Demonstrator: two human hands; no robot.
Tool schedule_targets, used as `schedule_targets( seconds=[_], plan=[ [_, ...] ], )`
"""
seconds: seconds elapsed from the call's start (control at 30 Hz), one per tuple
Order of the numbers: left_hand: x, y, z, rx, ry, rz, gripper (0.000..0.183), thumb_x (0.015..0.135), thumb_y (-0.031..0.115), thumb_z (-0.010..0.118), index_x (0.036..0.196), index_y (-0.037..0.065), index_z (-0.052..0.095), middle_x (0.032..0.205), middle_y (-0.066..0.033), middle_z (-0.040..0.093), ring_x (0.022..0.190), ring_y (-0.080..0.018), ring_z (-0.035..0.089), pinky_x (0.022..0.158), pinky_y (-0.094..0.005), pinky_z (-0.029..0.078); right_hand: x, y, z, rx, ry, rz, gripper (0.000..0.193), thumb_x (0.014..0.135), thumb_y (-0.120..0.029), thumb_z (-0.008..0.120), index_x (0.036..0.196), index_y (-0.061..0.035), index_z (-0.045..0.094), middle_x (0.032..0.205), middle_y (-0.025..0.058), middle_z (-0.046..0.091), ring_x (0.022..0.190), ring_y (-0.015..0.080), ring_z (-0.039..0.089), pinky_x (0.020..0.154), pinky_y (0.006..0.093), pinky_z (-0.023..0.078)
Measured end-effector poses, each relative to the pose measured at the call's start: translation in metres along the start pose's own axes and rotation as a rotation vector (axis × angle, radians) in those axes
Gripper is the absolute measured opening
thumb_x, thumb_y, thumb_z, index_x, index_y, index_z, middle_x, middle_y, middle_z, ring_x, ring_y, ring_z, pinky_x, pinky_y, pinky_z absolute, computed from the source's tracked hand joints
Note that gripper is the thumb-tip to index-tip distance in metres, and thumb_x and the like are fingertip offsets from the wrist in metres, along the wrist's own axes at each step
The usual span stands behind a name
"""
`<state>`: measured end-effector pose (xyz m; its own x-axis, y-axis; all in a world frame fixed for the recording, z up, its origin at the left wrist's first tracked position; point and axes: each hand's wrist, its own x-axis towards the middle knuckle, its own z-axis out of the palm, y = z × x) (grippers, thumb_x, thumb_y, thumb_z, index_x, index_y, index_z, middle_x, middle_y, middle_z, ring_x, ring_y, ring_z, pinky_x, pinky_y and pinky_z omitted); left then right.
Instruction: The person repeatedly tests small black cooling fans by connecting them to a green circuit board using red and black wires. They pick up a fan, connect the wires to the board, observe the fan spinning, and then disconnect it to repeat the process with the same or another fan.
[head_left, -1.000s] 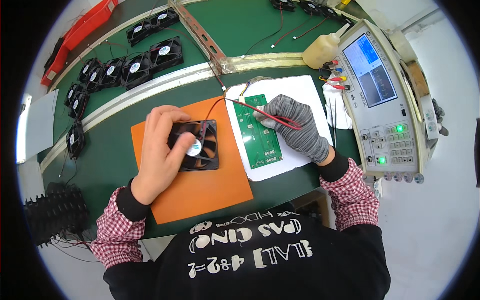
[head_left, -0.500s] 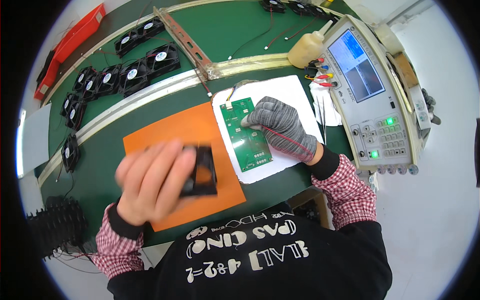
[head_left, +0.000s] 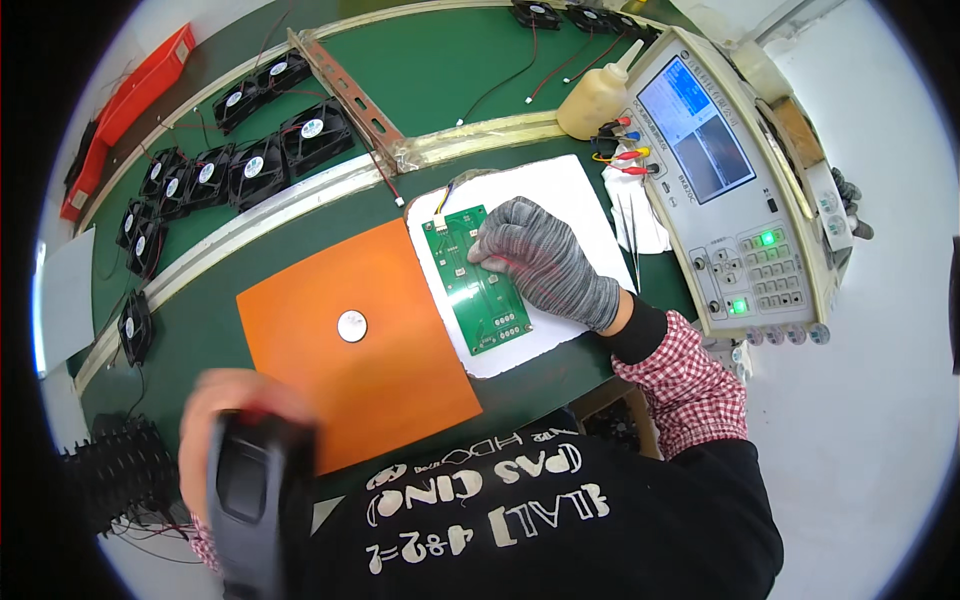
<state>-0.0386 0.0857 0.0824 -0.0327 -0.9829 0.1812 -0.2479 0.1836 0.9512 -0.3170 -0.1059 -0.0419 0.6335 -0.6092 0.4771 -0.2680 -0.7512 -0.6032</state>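
Note:
My left hand (head_left: 225, 395), bare and smeared by motion, is closed round a black square fan (head_left: 262, 500) at the lower left, raised toward the camera and seen mostly edge-on. My right hand (head_left: 545, 262), in a grey knit glove, rests over a green circuit board (head_left: 468, 295). Its thumb and fingertips are pinched together at the board's upper right edge; what they hold, if anything, is hidden. The board lies on a white pad (head_left: 425, 250). A small round silver-white disc (head_left: 352, 326) sits on the orange mat (head_left: 300, 290).
A tester with a screen (head_left: 720, 200) stands at right, with clip leads (head_left: 630, 155) and tweezers (head_left: 628, 240) beside it. Near it is a yellowish squeeze bottle (head_left: 590, 105). Several black fans (head_left: 255, 172) line the far left behind a metal rail (head_left: 360, 95). A red bin (head_left: 140, 110) stands beyond.
My left hand has carried the fan from over the orange mat toward the lower left and up. The round disc on the mat now shows. My right hand stays pinched at the board.

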Motion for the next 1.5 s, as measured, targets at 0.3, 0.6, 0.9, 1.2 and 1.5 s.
schedule_targets(
  seconds=[0.3, 0.6, 0.9, 1.2, 1.5],
  plan=[
    [0.118, -0.011, 0.034, 0.964, 0.178, 1.018, 0.067, 0.083, 0.029, 0.074, 0.134, -0.007, 0.049, 0.134, -0.0255, 0.054, 0.126, -0.0362, 0.054, 0.105, -0.0450, 0.042, -0.003, -0.009, -0.003, 0.089, 0.047, 0.136, 0.012, 0.078, -0.001, 0.069, 0.088, -0.0068, 0.069, 0.087, 0.0076, 0.065, 0.086, 0.0257, 0.064, 0.078, 0.0360, 0.052],
    [0.242, -0.161, -0.040, 1.248, 0.048, 0.047, 0.096, 0.064, 0.045, 0.082, 0.140, 0.004, 0.041, 0.130, -0.0156, 0.052, 0.126, -0.0339, 0.045, 0.109, -0.0556, 0.025, -0.001, -0.016, -0.007, 0.385, 0.367, 0.172, 0.014, 0.089, -0.008, 0.069, 0.102, -0.0022, 0.068, 0.088, 0.0040, 0.069, 0.084, 0.0150, 0.065, 0.077, 0.0268, 0.050],
    [0.096, -0.031, 0.058, 0.528, -0.731, 0.969, 0.037, 0.082, 0.016, 0.058, 0.118, 0.021, 0.056, 0.138, -0.0063, 0.046, 0.127, -0.0301, 0.044, 0.099, -0.0489, 0.040, 0.010, -0.044, -0.005, 0.075, 0.032, -0.147, 0.054, 0.081, -0.014, 0.071, 0.132, -0.0101, 0.055, 0.125, 0.0155, 0.058, 0.109, 0.0342, 0.060, 0.095, 0.0435, 0.049],
    [0.089, -0.046, -0.050, 1.690, 0.028, 0.375, 0.055, 0.063, -0.001, 0.071, 0.115, 0.010, 0.057, 0.134, -0.0133, 0.050, 0.127, -0.0386, 0.045, 0.102, -0.0431, 0.039, 0.013, -0.025, -0.033, -0.706, -0.208, -0.080, 0.020, 0.080, -0.016, 0.063, 0.098, -0.0134, 0.072, 0.096, 0.0062, 0.059, 0.093, 0.0275, 0.056, 0.083, 0.0396, 0.045],
    [0.063, -0.067, 0.002, 1.043, -0.350, 0.478, 0.054, 0.071, -0.002, 0.060, 0.120, 0.020, 0.064, 0.146, -0.0159, 0.042, 0.132, -0.0361, 0.045, 0.108, -0.0454, 0.039, 0.008, -0.016, -0.008, 0.256, -0.032, 0.382, 0.015, 0.078, -0.007, 0.075, 0.091, -0.0016, 0.070, 0.086, 0.0099, 0.065, 0.082, 0.0187, 0.065, 0.078, 0.0331, 0.052]
  ],
)
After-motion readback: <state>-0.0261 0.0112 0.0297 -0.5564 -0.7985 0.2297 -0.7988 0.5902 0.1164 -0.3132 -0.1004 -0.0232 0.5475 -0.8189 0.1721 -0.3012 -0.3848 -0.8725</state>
